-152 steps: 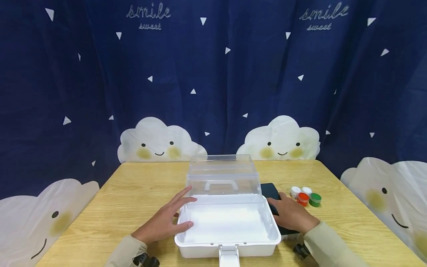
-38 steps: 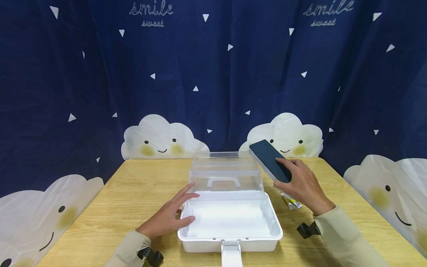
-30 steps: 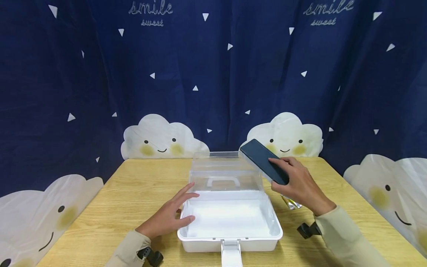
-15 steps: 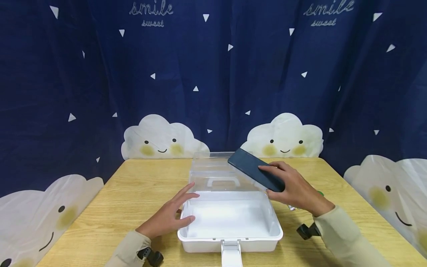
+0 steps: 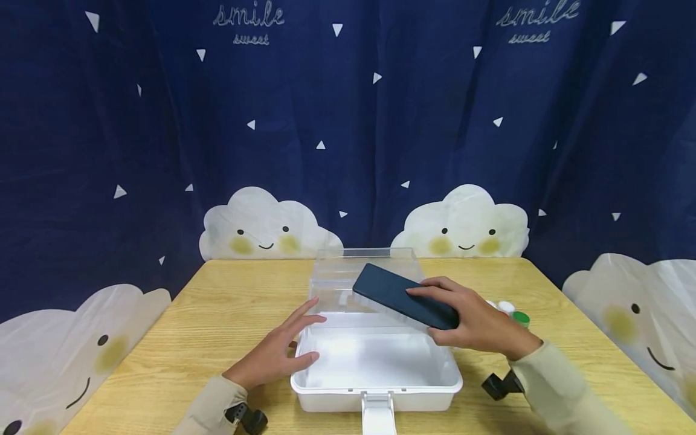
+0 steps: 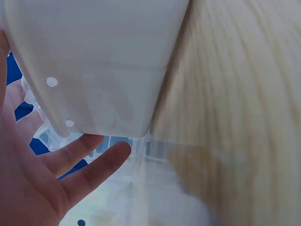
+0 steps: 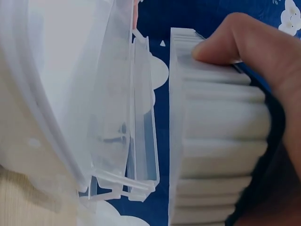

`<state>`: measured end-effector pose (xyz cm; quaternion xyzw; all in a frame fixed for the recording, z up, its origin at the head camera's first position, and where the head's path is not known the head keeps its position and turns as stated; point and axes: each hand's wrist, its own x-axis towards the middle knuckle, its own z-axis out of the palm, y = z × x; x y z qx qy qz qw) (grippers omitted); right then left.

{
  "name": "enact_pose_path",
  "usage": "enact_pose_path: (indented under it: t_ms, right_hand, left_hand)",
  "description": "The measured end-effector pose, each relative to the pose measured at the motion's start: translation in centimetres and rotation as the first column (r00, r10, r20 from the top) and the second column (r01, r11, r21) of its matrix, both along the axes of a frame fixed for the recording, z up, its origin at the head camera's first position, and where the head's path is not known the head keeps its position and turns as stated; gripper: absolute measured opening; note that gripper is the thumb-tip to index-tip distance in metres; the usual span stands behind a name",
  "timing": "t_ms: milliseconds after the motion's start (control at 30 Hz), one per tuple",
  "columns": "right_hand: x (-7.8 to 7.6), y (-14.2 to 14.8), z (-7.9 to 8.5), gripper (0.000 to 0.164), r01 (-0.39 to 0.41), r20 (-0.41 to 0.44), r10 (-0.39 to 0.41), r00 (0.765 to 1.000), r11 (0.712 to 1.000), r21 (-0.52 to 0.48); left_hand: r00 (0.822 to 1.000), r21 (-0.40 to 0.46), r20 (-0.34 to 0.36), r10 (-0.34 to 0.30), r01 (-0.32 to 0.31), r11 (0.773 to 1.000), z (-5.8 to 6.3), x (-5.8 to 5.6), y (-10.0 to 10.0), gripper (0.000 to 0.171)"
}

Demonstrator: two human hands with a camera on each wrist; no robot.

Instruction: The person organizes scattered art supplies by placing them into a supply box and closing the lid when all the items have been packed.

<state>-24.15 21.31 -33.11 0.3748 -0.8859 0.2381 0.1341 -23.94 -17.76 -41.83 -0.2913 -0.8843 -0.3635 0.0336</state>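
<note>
A white plastic storage box (image 5: 326,401) stands on the table with its clear lid (image 5: 359,266) tipped back and its front latch (image 5: 377,415) hanging down. My left hand (image 5: 274,357) is at its left side, fingers spread at the rim; the left wrist view has these fingers beside the box's outer wall. My right hand (image 5: 474,319) grips a flat oblong case (image 5: 394,293) by its right end, thumb on one side and fingers on the other. The case has a dark blue-green top and whitish ribbed sides (image 7: 221,117). It is tilted above the box's back right part, hiding some of the lid.
Small jars with white lids (image 5: 506,307) and a green lid (image 5: 520,318) stand on the wooden table (image 5: 234,302) behind my right wrist, partly covered by it. A dark blue curtain (image 5: 304,90) hangs behind the table.
My right hand has lifted the case off the table right of the box and carried it left and down over the box. The left hand stays at the rim. The jars show again.
</note>
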Motion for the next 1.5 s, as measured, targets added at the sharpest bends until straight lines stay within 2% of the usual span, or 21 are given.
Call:
enact_pose_path:
  t_ms: [233, 400, 533, 667, 900, 1067, 1300, 1500]
  right_hand:
    - [0.3, -0.4, 0.0, 0.065, -0.053, 0.007, 0.053, 0.999, 0.999, 0.011]
    - [0.4, -0.7, -0.1, 0.065, -0.062, 0.011, 0.062, 0.998, 0.998, 0.018]
    - [0.7, -0.8, -0.1, 0.065, -0.078, 0.001, 0.078, 0.997, 0.997, 0.03]
    - [1.0, -1.0, 0.0, 0.064, -0.104, -0.013, 0.105, 0.994, 0.993, 0.047]
    - [1.8, -1.5, 0.3, 0.062, -0.119, 0.072, 0.112, 0.991, 0.989, 0.091]
    - [2.3, -1.8, 0.4, 0.061, -0.12, 0.111, 0.108, 0.988, 0.987, 0.109]
    - [2.7, -2.3, 0.3, 0.06, -0.112, 0.12, 0.097, 0.988, 0.985, 0.129]
    - [2.8, -2.6, 0.0, 0.062, -0.155, 0.091, 0.144, 0.985, 0.98, 0.127]
  left_hand:
    - [1.0, 0.0, -0.017, -0.015, 0.015, 1.0, 0.0, -0.2, -0.1, 0.058]
    - [1.0, -0.002, -0.015, -0.01, 0.01, 1.0, 0.0, -0.3, -0.1, 0.059]
    - [1.0, -0.003, -0.001, 0.004, -0.004, 1.0, -0.1, -0.1, -0.1, 0.059]
    - [1.0, 0.004, -0.01, -0.01, 0.01, 1.0, -0.1, -0.2, -0.2, 0.058]
    - [0.998, 0.009, -0.059, -0.037, 0.037, 0.999, -0.2, -0.3, -0.4, 0.059]
    - [0.997, 0.011, -0.065, -0.048, 0.049, 0.999, -0.2, -0.2, -0.3, 0.058]
    - [0.997, 0.002, -0.067, -0.046, 0.046, 0.999, -0.3, -0.3, -0.3, 0.059]
    - [0.998, 0.009, -0.052, -0.038, 0.038, 0.999, -0.3, -0.3, -0.3, 0.06]
